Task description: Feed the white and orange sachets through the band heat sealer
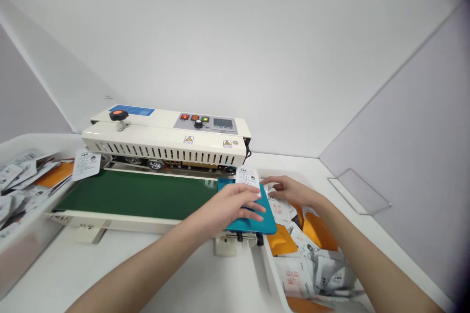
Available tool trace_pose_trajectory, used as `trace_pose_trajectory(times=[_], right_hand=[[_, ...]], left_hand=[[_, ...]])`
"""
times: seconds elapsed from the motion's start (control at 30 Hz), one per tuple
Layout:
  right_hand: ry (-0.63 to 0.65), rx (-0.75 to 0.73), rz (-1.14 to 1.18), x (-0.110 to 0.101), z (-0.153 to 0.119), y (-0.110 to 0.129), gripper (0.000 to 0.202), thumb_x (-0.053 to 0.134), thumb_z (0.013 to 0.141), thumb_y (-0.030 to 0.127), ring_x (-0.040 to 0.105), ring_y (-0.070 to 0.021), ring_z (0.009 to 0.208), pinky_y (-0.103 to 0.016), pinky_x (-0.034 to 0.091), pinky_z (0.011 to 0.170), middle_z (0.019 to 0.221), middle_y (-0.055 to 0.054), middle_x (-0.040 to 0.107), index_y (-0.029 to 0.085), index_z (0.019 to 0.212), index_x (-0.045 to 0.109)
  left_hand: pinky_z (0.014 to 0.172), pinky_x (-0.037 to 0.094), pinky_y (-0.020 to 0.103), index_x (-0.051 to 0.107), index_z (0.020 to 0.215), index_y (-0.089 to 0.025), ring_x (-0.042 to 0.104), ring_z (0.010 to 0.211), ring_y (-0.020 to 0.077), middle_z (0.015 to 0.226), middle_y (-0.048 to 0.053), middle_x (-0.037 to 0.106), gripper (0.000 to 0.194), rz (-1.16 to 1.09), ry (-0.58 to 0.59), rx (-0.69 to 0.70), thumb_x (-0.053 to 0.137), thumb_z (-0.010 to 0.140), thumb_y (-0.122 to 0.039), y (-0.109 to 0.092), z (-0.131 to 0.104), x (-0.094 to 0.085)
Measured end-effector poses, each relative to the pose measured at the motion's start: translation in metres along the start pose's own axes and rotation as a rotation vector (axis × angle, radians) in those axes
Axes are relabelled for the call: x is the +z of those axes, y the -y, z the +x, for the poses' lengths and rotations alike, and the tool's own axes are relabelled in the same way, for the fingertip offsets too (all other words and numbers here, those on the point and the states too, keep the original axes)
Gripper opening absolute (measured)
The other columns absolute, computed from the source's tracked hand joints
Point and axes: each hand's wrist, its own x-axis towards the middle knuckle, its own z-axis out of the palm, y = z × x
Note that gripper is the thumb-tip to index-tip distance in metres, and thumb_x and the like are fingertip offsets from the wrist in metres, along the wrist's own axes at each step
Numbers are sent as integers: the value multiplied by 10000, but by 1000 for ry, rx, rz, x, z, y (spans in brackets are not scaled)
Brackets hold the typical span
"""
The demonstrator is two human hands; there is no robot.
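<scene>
A white printed sachet [248,176] stands at the feed end of a band sealing machine [165,132], its top edge by the machine's slot. Over its lower part lies my left hand [237,207], fingers spread above the teal plate [266,222]. Close by the sachet's right edge is my right hand [290,190], its fingers bent and apart above the right bin; I cannot tell whether the fingertips touch the sachet. At the far left end of the machine, another white sachet [86,165] sticks out over the green conveyor belt [143,194].
The right white bin [270,274] holds many white and orange sachets [319,231]. On the left, another white bin [33,249] contains similar sachets. A black knob [118,115] tops the machine, and a wire stand [362,212] lies at the right wall.
</scene>
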Motion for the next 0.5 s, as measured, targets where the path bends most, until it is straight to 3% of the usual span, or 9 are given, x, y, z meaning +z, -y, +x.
trace_pose_trajectory(times=[0.1,0.23,0.4,0.5], right_hand=[[9,20,-11,0,-1,-1,427,641,725,386,600,-197,727,-340,525,702,1030,-36,685,232,1122,665],[31,77,14,-1,0,-4,478,637,742,422,606,-195,655,-321,520,599,770,-19,681,210,1171,637],[-56,19,68,-1,7,-11,355,614,780,466,643,-243,836,-331,515,727,923,-66,718,190,979,713],[-183,16,110,-5,10,-15,279,613,785,428,626,-212,793,-305,483,699,881,-57,707,186,887,706]], left_hand=[[798,542,327,602,1039,-98,655,937,206,998,147,639,213,-24,-34,10,568,869,-222,0,-3,1],[844,535,339,605,1053,-102,654,963,212,1027,148,648,211,-54,-66,30,562,866,-190,-1,-4,-1],[933,504,361,600,1089,-94,646,1014,232,1093,164,648,260,-80,-128,54,594,850,-197,-6,-13,-13],[961,489,362,602,1107,-100,642,1034,238,1113,162,650,272,-96,-144,55,593,849,-186,-7,-22,-18]])
